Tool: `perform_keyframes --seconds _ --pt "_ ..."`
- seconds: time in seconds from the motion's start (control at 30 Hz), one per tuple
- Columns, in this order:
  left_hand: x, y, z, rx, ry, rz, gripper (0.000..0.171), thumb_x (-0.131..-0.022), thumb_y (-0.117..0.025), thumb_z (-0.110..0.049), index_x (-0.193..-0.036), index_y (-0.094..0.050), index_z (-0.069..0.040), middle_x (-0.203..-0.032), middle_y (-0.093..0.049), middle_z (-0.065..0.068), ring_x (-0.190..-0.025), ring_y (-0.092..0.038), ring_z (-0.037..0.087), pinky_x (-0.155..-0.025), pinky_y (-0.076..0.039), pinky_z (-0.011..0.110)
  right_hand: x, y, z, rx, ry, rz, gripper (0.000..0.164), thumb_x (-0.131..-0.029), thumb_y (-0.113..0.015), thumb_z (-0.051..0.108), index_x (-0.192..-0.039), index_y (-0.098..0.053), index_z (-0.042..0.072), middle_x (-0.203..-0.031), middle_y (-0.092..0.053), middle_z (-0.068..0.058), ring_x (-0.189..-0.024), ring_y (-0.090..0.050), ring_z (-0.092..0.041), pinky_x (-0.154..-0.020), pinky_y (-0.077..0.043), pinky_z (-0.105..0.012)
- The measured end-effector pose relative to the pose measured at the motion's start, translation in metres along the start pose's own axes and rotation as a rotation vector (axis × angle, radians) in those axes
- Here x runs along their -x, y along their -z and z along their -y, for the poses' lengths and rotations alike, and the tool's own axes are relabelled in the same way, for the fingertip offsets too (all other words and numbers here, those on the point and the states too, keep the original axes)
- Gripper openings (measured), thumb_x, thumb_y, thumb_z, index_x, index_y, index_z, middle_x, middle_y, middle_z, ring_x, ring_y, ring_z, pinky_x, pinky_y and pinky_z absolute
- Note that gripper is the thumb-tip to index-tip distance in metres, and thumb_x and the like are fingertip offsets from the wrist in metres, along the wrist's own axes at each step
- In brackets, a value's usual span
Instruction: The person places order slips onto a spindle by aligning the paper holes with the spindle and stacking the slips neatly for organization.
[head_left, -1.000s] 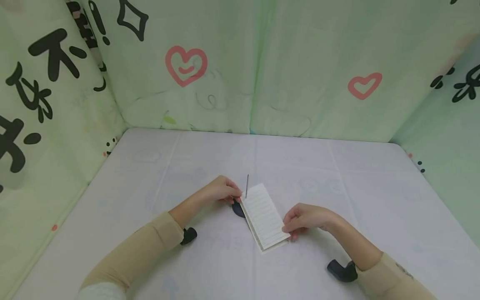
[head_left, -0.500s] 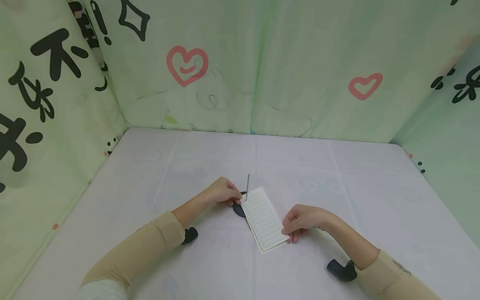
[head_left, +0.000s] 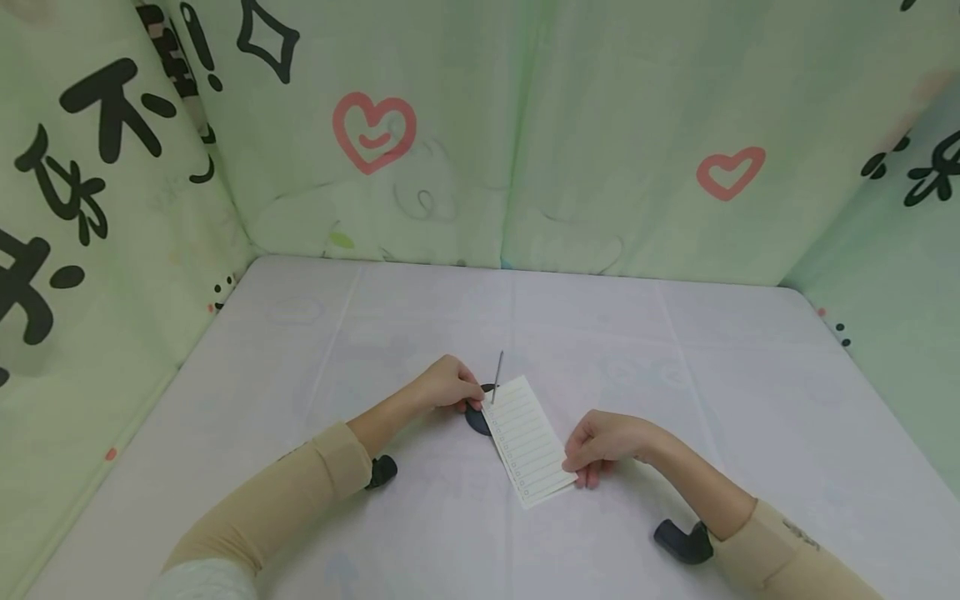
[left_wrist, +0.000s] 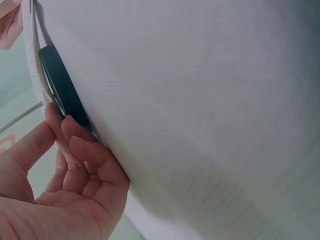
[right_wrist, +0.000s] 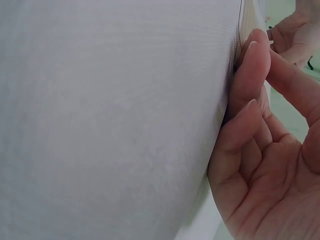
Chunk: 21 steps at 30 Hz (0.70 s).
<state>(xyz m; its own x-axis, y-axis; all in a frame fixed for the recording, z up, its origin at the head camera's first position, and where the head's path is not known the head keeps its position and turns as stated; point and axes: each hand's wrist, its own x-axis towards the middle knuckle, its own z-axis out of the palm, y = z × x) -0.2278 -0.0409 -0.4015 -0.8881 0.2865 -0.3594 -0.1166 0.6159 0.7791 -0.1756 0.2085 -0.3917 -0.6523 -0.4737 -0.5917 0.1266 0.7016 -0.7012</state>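
A lined white notepaper sheet (head_left: 528, 442) with small marks down one side lies over another sheet, at mid-table in the head view. A thin metal spike (head_left: 498, 377) passes up through their upper end, leaning slightly right. Its round black base (head_left: 477, 422) sits partly hidden under the paper. My left hand (head_left: 452, 385) pinches the upper left corner beside the spike; in the left wrist view its fingertips are right at the dark base (left_wrist: 65, 85). My right hand (head_left: 611, 437) pinches the lower right corner, and the right wrist view shows the paper edges (right_wrist: 249, 22) past its fingertips.
A white cloth covers the table (head_left: 360, 533). Pale green curtains (head_left: 600, 100) with hearts and black lettering enclose the back and sides. Black curved pieces show at the left cuff (head_left: 382, 472) and the right cuff (head_left: 684, 542).
The upper end of the paper has come slightly toward me, baring more of the black base behind it. The spike's tip has tilted a little to the right. Both hands keep their grip.
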Motion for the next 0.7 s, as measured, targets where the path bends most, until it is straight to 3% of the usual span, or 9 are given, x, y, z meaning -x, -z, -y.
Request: perform_keyframes --seconds 0.4,0.7 --pt "-0.006 0.000 0.004 0.061 0.075 0.045 0.011 -0.080 -0.064 -0.013 -0.076 -0.069 -0.003 -0.057 -0.061 -0.003 -0.048 -0.049 0.010 -0.046 -0.036 0.020 0.000 0.000 0.000 -0.008 0.001 0.012 0.014 -0.080 -0.066 0.011 -0.070 -0.062 0.003 -0.057 -0.061 -0.002 -0.048 -0.055 -0.007 -0.045 -0.031 -0.018" --pt "-0.009 0.013 0.005 0.115 0.144 0.198 0.022 -0.087 -0.057 -0.022 -0.090 -0.067 -0.003 -0.069 -0.067 -0.001 -0.053 -0.055 0.010 -0.048 -0.041 0.021 0.006 0.002 0.002 0.048 -0.008 0.022 0.016 -0.083 -0.064 0.017 -0.074 -0.065 0.003 -0.061 -0.062 -0.001 -0.051 -0.055 -0.008 -0.048 -0.033 -0.020"
